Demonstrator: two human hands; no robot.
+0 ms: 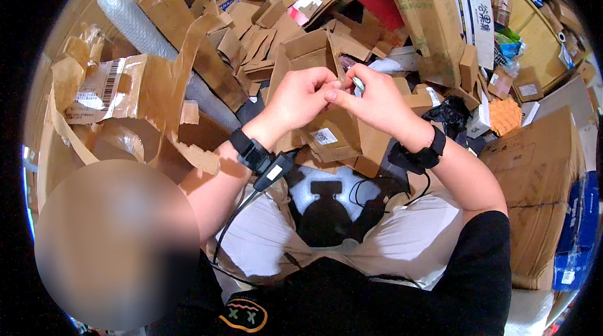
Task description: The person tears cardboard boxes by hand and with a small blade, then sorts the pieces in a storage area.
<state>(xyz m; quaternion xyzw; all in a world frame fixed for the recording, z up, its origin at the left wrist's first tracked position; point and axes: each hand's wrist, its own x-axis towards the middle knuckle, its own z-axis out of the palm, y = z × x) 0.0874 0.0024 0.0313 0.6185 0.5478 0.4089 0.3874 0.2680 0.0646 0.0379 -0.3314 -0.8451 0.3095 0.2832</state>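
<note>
Both hands meet over an opened cardboard box in front of me. My left hand has its thumb and fingers pinched at the box's upper right edge. Close beside it, my right hand curls around a small pale green and metallic tool, its kind unclear, with the thumb near my left fingertips. A white label is on the box's lower flap. What lies between the fingertips is hidden.
Flattened and torn cartons heap up ahead. To the left are a bubble-wrap roll and a torn box with a barcode label. A large carton stands at the right, near a black plastic bag. Cables hang from both wrists.
</note>
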